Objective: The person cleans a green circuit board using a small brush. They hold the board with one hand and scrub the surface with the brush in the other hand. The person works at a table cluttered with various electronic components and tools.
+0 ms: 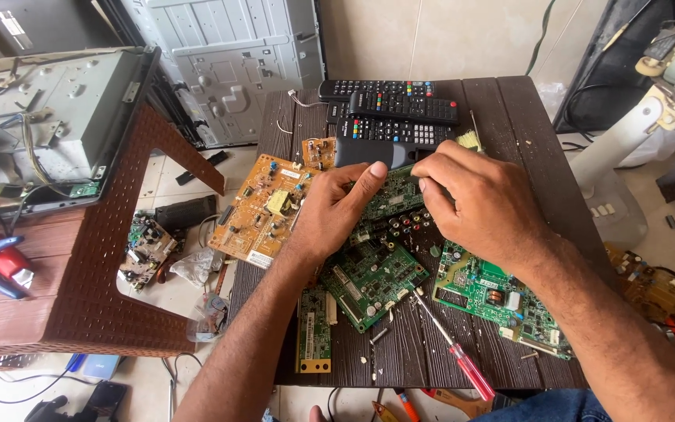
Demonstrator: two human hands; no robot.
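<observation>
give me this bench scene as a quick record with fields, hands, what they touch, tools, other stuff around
surface: dark slatted table
left hand: rests on the green circuit board, thumb up
right hand: fingers bent over the same board's far edge
grip: neither hand clearly closed on it
other boards: tan board at left; green boards nearer the person
tool: red-handled screwdriver, lying untouched
far edge: black remote controls, stacked
left side: brown perforated table with an opened metal chassis

Two hands [337, 215] are seen over the table [525, 133]. Three remotes [404, 107] are stacked at its far edge. Five circuit boards [373, 281] are counted on it, four green and one orange [263, 209]. One red-handled screwdriver [458, 352] is counted.
</observation>
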